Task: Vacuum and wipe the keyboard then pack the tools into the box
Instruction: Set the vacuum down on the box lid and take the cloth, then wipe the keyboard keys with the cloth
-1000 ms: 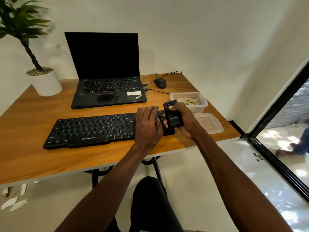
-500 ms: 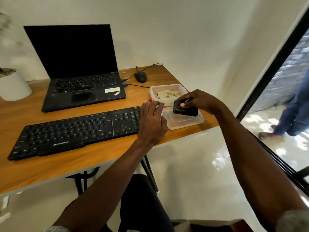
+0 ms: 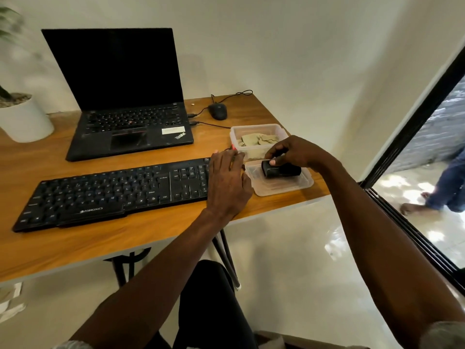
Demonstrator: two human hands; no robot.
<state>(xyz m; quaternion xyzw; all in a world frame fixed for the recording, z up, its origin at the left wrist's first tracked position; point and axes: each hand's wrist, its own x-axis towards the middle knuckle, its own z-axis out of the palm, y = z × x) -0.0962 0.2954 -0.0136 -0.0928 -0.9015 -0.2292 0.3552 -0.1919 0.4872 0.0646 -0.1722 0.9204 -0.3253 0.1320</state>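
I see the small black vacuum [image 3: 281, 170] lying on its side on the clear plastic lid [image 3: 302, 186], at the near right corner of the wooden table [image 3: 75, 243]. My right hand [image 3: 295, 152] is over it, fingers curled down around its top and the thumb pressed against its left end, so it is grasping the vacuum. The lid lies flat on the table, just right of the keyboard [image 3: 105, 192]. Directly beyond the lid stands the clear plastic box [image 3: 256, 128], open, with a crumpled greenish cloth [image 3: 259, 141] inside.

My left hand [image 3: 227, 182] rests flat on the right end of the keyboard, fingers straight and relaxed, covering the number pad; it grips nothing. The keyboard is black and lies along the near side of the table, slightly slanted.

Farther back sits a black laptop [image 3: 125, 122], lid up and screen dark. To its right is a black mouse [image 3: 218, 111], its cable running to the laptop's side. At the far left stands a white plant pot [image 3: 25, 119]. On the right, past the dark door frame [image 3: 402, 147], I see a person's leg [image 3: 450, 182] and foot on the floor outside.
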